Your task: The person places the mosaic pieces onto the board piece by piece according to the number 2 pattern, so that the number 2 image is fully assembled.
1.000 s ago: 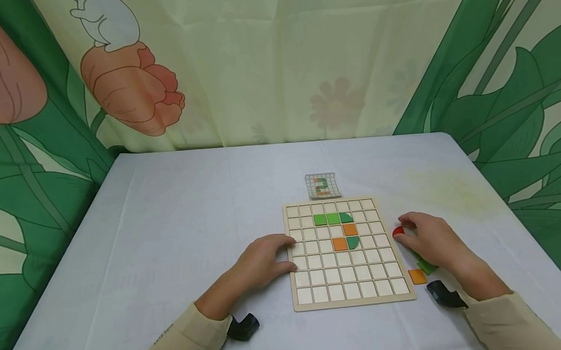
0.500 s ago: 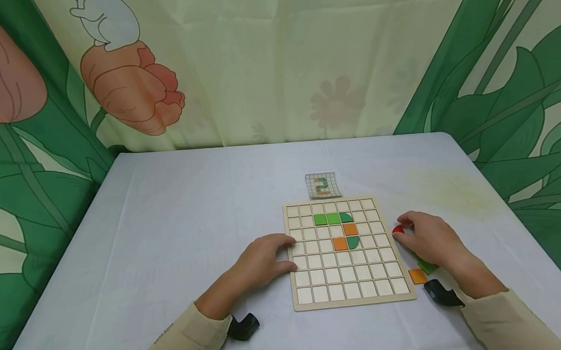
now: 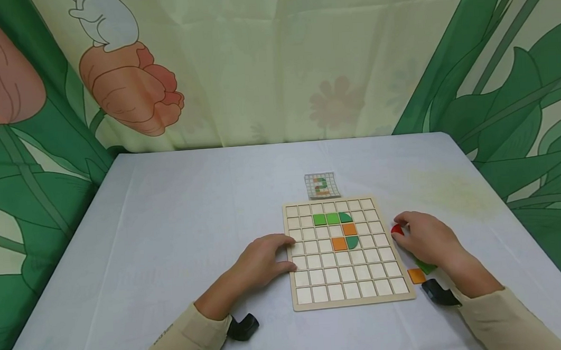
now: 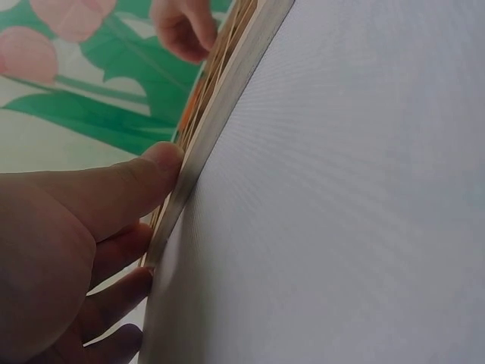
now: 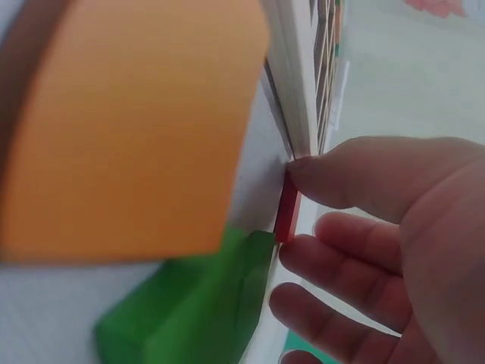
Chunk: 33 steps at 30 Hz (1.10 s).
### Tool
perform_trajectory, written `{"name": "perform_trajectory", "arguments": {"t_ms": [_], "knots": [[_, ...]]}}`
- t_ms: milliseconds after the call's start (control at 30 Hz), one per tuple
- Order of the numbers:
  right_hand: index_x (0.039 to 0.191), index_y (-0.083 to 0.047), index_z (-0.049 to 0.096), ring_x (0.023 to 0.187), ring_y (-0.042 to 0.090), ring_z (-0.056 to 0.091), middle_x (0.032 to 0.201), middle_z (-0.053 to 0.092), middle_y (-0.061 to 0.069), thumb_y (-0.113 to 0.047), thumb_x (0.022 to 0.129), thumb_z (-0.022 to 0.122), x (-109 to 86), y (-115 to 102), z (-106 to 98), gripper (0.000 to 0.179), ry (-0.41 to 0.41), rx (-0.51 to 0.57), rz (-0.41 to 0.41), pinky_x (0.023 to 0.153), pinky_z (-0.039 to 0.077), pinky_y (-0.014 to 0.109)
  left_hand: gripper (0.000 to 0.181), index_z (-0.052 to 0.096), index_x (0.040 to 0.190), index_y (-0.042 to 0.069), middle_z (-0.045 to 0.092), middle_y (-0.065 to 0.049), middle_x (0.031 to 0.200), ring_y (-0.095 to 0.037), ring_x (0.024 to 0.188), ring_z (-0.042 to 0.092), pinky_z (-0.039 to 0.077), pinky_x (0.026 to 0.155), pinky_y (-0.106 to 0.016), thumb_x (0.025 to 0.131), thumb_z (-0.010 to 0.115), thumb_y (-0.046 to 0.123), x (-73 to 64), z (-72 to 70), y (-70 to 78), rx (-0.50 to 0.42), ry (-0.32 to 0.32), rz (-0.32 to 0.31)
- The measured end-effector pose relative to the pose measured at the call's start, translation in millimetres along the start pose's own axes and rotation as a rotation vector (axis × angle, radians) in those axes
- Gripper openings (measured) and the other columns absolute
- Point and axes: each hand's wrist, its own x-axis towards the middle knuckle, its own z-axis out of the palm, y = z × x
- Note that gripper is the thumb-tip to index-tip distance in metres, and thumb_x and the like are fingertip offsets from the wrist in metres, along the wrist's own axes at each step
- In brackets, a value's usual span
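Observation:
A wooden grid board (image 3: 316, 306) lies on the table, with green squares (image 3: 326, 219), orange squares (image 3: 349, 229) and dark green curved tiles (image 3: 353, 242) set in its cells. My left hand (image 3: 261, 260) rests at the board's left edge; in the left wrist view the thumb (image 4: 163, 163) touches the side of the frame. Just right of the board, my right hand (image 3: 429, 238) pinches a red tile (image 5: 287, 208) with a rounded edge between thumb and fingers. Under that hand lie a green tile (image 3: 426, 265) and an orange square tile (image 3: 416, 276).
A small pattern card (image 3: 322, 186) with a coloured grid figure lies behind the board. White cloth (image 3: 191, 201) covers the table. Black wrist devices (image 3: 243, 327) sit at both cuffs. A printed curtain (image 3: 274, 64) hangs behind.
My right hand has shifted very slightly left, toward the board, with the red tile. The left hand stays at the board's edge, and the tiles on the grid are the same.

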Motion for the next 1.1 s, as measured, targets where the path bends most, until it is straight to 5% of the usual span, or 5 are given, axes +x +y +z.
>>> {"name": "perform_trajectory", "arguments": {"t_ms": [1100], "knots": [[0.125, 0.008, 0.062, 0.106, 0.044, 0.056, 0.117, 0.063, 0.029, -0.023, 0.093, 0.068, -0.6, -16, -17, 0.045, 0.046, 0.094, -0.046, 0.091, 0.048, 0.062, 0.050, 0.063, 0.130, 0.007, 0.063, -0.006, 0.130, -0.025, 0.127, 0.055, 0.044, 0.106, -0.042, 0.086, 0.081, 0.022, -0.2, -0.2, 0.0, 0.008, 0.005, 0.003]]}}
